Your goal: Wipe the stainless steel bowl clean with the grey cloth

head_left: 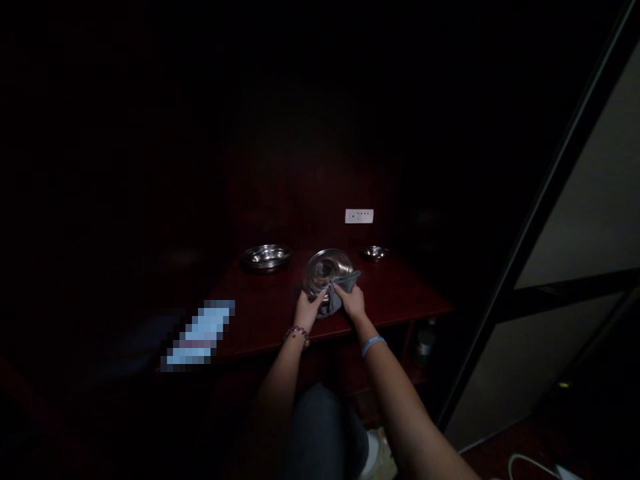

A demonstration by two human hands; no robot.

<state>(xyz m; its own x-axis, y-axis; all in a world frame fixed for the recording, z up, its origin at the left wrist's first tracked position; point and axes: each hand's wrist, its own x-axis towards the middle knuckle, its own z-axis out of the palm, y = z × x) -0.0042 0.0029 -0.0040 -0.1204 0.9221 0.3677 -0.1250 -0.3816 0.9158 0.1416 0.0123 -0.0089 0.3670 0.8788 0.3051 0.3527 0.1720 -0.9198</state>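
A shiny metal bowl (327,263) is tilted up above the dark red desk, its hollow side facing me. My left hand (307,310) grips its lower left rim, thumb on the near side. At the lower right rim, my right hand (351,301) is closed on a grey cloth (333,303) and presses it against the bowl. Part of the cloth sticks out beyond the right fingers, and some hangs below the rim between both hands. The fingers behind the bowl are hidden.
Several stacked metal bowls (267,257) stand at the back left of the desk (390,300), a small metal bowl (375,253) at the back right. A white socket (359,216) is on the wall. A blurred-out bright screen (200,337) lies left; a bottle (424,347) stands below right.
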